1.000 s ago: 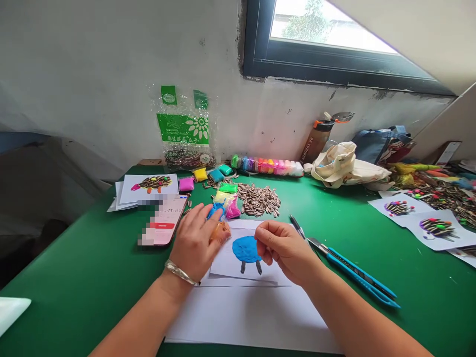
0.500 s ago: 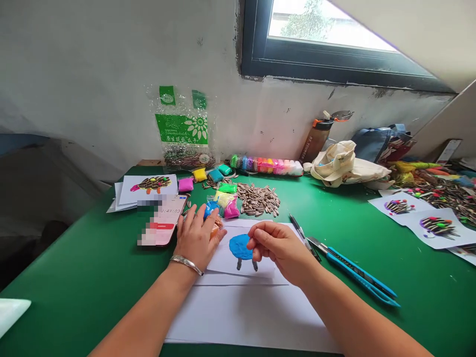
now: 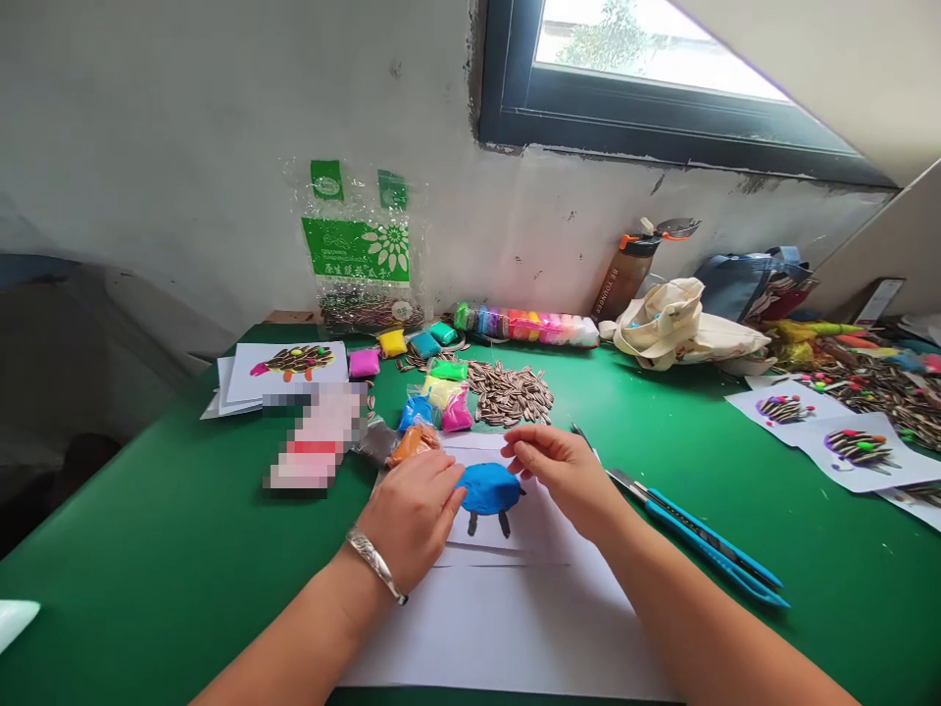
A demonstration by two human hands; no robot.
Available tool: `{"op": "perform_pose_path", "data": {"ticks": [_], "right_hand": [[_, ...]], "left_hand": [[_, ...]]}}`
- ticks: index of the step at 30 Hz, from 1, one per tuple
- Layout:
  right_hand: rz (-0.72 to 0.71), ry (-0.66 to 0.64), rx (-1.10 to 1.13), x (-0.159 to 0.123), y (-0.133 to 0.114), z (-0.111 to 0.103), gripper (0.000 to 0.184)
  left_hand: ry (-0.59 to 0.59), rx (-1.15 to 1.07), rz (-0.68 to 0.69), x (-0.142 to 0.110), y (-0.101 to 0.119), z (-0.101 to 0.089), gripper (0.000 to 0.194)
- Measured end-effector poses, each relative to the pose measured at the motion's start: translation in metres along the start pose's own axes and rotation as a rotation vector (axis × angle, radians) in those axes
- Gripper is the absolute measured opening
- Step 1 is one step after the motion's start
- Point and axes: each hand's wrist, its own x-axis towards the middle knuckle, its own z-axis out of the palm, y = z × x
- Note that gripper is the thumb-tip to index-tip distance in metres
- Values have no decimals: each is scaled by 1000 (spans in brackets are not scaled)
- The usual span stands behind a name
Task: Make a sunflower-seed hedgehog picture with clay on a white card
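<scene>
A blue oval (image 3: 491,488) with two short dark legs (image 3: 504,525) lies near the centre of the frame, on a white sheet. The sheet rests over larger white paper (image 3: 500,628) that spreads toward the bottom edge of the frame, on the green surface (image 3: 176,579).

The left hand (image 3: 416,515), with a silver bracelet (image 3: 376,564) at its wrist, is left of the oval, palm down. Its grip is loose and unclosed, the fingers stretched out together, and the fingertips overlap the oval's left edge in this view; whether they press on it cannot be told. The right hand (image 3: 557,476) is at the oval's upper right, thumb and forefinger brought close together; I cannot tell whether its grip pinches something small.

Just above the left hand sits an orange packet (image 3: 412,444), beside a dark grey packet (image 3: 377,441). Farther up are blue (image 3: 416,412), pale yellow (image 3: 444,391), magenta (image 3: 457,410) and green packets (image 3: 449,370), with a heap of striped seeds (image 3: 511,394) to their right.

Right of the right hand, a pen (image 3: 579,431) shows in part, and a blue cutter (image 3: 706,539) lies slantwise toward the lower right. At the right edge of the frame are sheets with seed figures (image 3: 860,448); another seed picture (image 3: 298,363) lies on the left, above a pixelated pink patch (image 3: 316,441).
</scene>
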Motion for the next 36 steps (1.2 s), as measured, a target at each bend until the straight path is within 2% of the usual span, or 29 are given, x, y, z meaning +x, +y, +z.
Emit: {"op": "perform_pose_path", "data": {"ticks": [4, 6, 8, 16, 22, 25, 30, 33, 36], "right_hand": [[-198, 97, -653, 7, 8, -16, 21], [-213, 110, -924, 8, 9, -20, 27], [-197, 108, -1043, 7, 11, -20, 30], [-170, 42, -859, 12, 18, -16, 27], [-175, 36, -940, 19, 15, -30, 29], [-232, 62, -979, 21, 16, -37, 29], [-387, 242, -929, 16, 11, -37, 26], [-430, 220, -830, 11, 7, -32, 24], [-386, 171, -681, 7, 8, -25, 22]], "left_hand": [[-35, 54, -6, -2, -2, 4, 25], [-49, 86, -17, -4, -4, 6, 27], [-60, 112, -24, -5, -6, 9, 27], [-87, 133, -36, -2, -5, 8, 23], [-92, 94, -33, -1, -4, 7, 23], [-158, 97, -40, -2, -4, 8, 23], [-251, 127, -42, -4, -1, 9, 24], [-295, 115, -49, -3, 3, 8, 24], [-346, 78, -77, -3, 8, 6, 24]]}}
